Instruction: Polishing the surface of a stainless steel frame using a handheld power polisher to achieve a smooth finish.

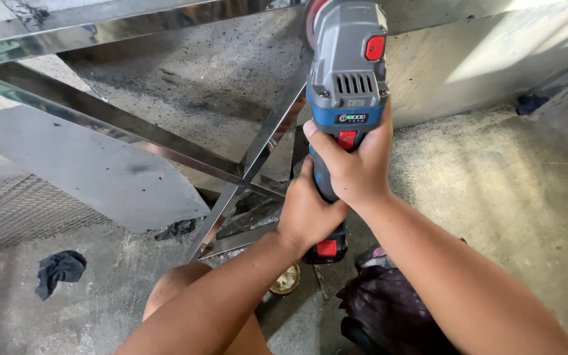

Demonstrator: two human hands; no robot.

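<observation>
i see both hands wrapped around a cordless angle grinder [346, 79], grey and blue with red buttons, held out over a polished steel frame [165, 141]. my right hand [353, 167] has its fingers curled tight round the blue neck, thumb lying near the red switch. my left hand [307, 213] is closed about the lower grip just above the battery. the disc end sits up at the top edge, touching the steel bar. a dark rag [60, 271] lies on the concrete floor [514, 197].
</observation>
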